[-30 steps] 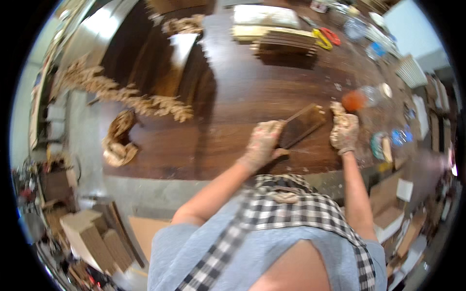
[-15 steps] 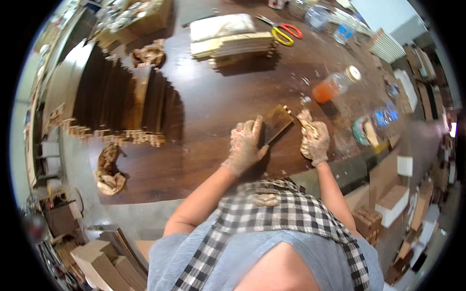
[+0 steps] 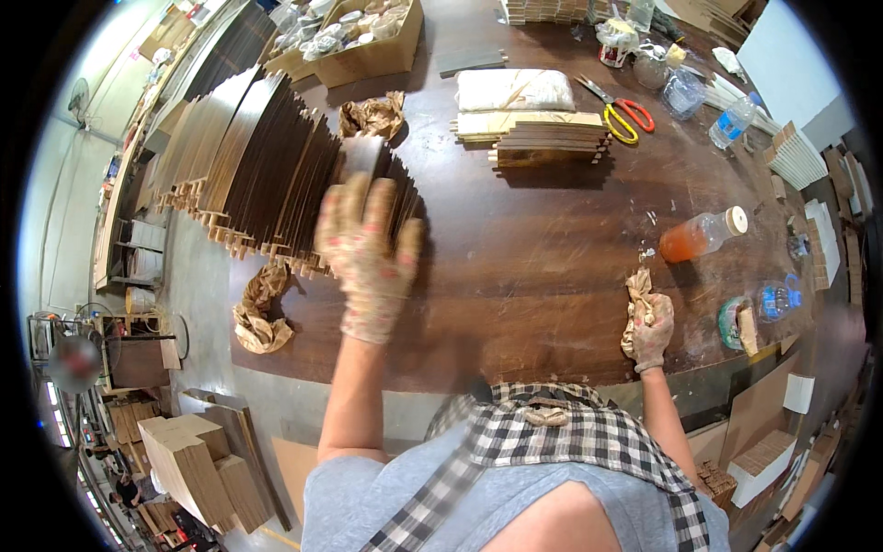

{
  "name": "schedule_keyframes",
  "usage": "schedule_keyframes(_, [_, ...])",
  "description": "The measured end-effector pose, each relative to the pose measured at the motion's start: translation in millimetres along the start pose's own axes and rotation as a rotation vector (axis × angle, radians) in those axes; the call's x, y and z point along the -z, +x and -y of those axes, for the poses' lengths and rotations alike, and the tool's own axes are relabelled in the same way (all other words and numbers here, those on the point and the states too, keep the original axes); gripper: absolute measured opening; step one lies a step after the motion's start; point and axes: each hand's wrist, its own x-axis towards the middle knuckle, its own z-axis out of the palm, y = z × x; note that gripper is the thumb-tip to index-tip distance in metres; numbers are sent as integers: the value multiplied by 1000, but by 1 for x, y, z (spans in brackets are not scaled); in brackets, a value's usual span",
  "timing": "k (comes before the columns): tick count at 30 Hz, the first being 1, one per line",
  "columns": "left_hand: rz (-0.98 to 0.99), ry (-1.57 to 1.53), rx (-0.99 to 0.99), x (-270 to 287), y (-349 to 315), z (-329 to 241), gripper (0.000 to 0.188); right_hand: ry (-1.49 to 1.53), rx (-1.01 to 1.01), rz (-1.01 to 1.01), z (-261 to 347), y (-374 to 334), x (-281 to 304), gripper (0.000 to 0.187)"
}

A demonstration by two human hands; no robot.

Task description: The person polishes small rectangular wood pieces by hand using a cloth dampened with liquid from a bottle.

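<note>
"Well, what is the largest thing around the hands?"

"That's the brown wooden table (image 3: 515,285). It spreads beneath both the gloved left hand (image 3: 368,262) and the gloved right hand (image 3: 653,331), which are well apart."

"And next in size?"

"A row of dark-stained wooden slats (image 3: 276,156), standing side by side on edge. It takes up the space ahead of the left hand and to its left, so that hand is clearly the nearer one; the right hand is well off to the right."

"Which single slat is closest?"

"The shiny-faced slat (image 3: 365,155) just beyond the left fingertips, toward the right end of the row. Its long axis leads away from the palm, leaning a little right, roughly in line with the left forearm (image 3: 352,405). Its near end is hidden under the hand."

"Do the others point the same way?"

"Near to far too, as I see it. Wooden pegs (image 3: 213,223) jut from their near ends, to the left of the palm."

"Is the left hand gripping that slat?"

"I can't tell. The fingers reach forward, slightly parted, with the thumb wide on the right, but the palm side is hidden and the fingers are blurred."

"And the right?"

"Closed round a crumpled brown rag (image 3: 636,293), which bulges out ahead and left of the fist."
</note>
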Motion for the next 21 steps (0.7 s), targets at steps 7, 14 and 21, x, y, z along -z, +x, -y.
schedule_keyframes(7, [114, -424, 12, -165, 12, -59, 88, -60, 69, -53, 6, 1, -1, 14])
schedule_keyframes(14, [399, -67, -153, -231, 94, -65, 110, -33, 62, -75, 12, 3, -5, 17])
schedule_keyframes(21, [588, -299, -263, -216, 106, -68, 82, -59, 86, -112, 6, -1, -7, 14])
